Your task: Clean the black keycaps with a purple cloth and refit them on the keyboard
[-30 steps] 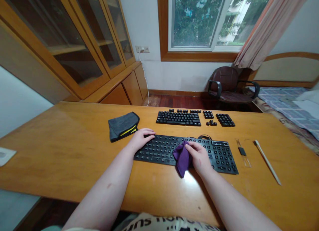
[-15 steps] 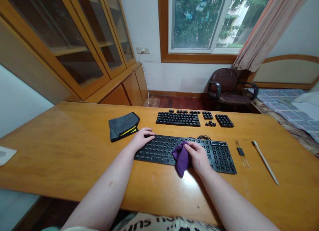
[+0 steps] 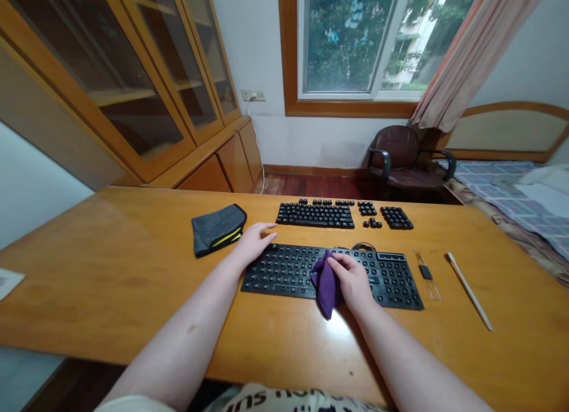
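Leftmost, a slip of white paper (image 3: 6,280) lies at the edge of the desk (image 3: 111,270); further in sits a folded grey cloth (image 3: 217,228) with yellow trim, just beside my left grip (image 3: 253,243); that grip is released, fingers flat and stretched out, resting at the far left corner of the black keyboard (image 3: 284,270) and holding nothing; the keyboard lies square before me, its caps off and bare stems showing; behind it, apart from it, the loose keycaps (image 3: 315,215) are laid out in rows; at the keyboard's middle a purple cloth (image 3: 326,281) is bunched up and pressed onto the stems, its lower end hanging over the near edge onto the desk; my right grip (image 3: 353,278) is clenched around that cloth from the right; right of the keyboard lies a small wire tool (image 3: 425,272) with a black handle; beyond it, a pale stick (image 3: 469,290) lies slantwise on the desk.
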The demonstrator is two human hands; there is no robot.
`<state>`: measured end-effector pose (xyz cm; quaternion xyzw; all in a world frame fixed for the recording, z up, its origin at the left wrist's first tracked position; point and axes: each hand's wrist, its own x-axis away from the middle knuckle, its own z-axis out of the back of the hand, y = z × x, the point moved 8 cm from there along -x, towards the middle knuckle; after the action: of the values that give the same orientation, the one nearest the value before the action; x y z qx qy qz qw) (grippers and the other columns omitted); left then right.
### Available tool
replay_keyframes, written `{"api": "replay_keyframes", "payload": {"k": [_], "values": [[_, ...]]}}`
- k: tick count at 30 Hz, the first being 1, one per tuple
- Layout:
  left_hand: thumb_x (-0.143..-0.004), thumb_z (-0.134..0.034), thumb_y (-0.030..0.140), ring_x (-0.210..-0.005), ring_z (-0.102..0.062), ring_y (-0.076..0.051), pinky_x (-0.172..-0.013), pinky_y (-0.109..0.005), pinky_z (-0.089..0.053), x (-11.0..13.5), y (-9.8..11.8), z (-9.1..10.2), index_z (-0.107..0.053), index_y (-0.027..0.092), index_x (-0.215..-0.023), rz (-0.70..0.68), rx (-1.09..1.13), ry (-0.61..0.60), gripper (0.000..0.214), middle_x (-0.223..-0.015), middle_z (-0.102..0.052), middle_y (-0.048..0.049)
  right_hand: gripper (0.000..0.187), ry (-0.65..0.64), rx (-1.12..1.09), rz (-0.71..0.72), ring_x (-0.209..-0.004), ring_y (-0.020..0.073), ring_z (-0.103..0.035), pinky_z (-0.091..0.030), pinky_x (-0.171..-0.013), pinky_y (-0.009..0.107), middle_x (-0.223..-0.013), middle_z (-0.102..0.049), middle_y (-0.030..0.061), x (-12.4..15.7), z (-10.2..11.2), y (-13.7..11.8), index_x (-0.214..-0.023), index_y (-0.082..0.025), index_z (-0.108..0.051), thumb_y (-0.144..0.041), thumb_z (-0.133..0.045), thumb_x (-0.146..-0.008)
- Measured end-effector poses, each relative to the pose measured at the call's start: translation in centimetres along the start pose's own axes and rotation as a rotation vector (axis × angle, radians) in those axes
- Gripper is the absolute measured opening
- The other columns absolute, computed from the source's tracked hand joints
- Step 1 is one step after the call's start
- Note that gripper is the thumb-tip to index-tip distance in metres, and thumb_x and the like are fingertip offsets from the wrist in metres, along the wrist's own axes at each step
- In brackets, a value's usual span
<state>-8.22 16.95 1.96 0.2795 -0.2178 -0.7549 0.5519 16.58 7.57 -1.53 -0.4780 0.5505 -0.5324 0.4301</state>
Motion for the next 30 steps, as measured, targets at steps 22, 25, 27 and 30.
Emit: {"api": "replay_keyframes", "payload": {"k": [22, 25, 27, 30], "values": [[-0.070, -0.062, 0.035, -0.094, -0.058, -0.022, -0.086, -0.034, -0.041, -18.6, 0.6, -6.3, -0.070, 0.025, -0.086, 0.106, -0.259, -0.130, 0.021, -0.099, -0.067, -0.0053, 0.024, -0.008, 0.039, -0.045, -0.074, 0.0236, -0.059, -0.043, -0.073, 0.034, -0.074, -0.068, 0.0063, 0.2, -0.3, -0.4, -0.074, -0.018, -0.069, -0.040, -0.066, -0.066], [-0.067, -0.064, 0.038, -0.093, -0.059, -0.024, -0.086, -0.036, -0.041, -19.1, 0.4, -7.0, -0.072, 0.027, -0.081, 0.107, -0.283, -0.163, 0.019, -0.095, -0.069, -0.0052, 0.023, -0.009, 0.041, -0.038, -0.075, 0.0230, -0.059, -0.043, -0.072, 0.033, -0.075, -0.068, 0.0059, 0.1, -0.2, -0.3, -0.075, -0.018, -0.069, -0.040, -0.065, -0.068], [-0.066, -0.065, 0.038, -0.094, -0.058, -0.026, -0.087, -0.039, -0.040, -19.3, 0.4, -7.2, -0.072, 0.027, -0.080, 0.103, -0.300, -0.171, 0.019, -0.095, -0.069, -0.0056, 0.022, -0.012, 0.039, -0.034, -0.075, 0.0223, -0.059, -0.043, -0.072, 0.032, -0.076, -0.068, 0.0056, 0.1, -0.1, -0.3, -0.077, -0.018, -0.069, -0.038, -0.063, -0.070], [-0.063, -0.067, 0.037, -0.097, -0.057, -0.028, -0.088, -0.041, -0.038, -19.4, 0.3, -7.3, -0.072, 0.028, -0.080, 0.096, -0.321, -0.173, 0.019, -0.097, -0.068, -0.0056, 0.022, -0.003, 0.037, -0.035, -0.075, 0.0222, -0.059, -0.043, -0.073, 0.032, -0.076, -0.068, 0.0057, 0.1, 0.0, -0.1, -0.077, -0.018, -0.068, -0.038, -0.064, -0.070]]}}
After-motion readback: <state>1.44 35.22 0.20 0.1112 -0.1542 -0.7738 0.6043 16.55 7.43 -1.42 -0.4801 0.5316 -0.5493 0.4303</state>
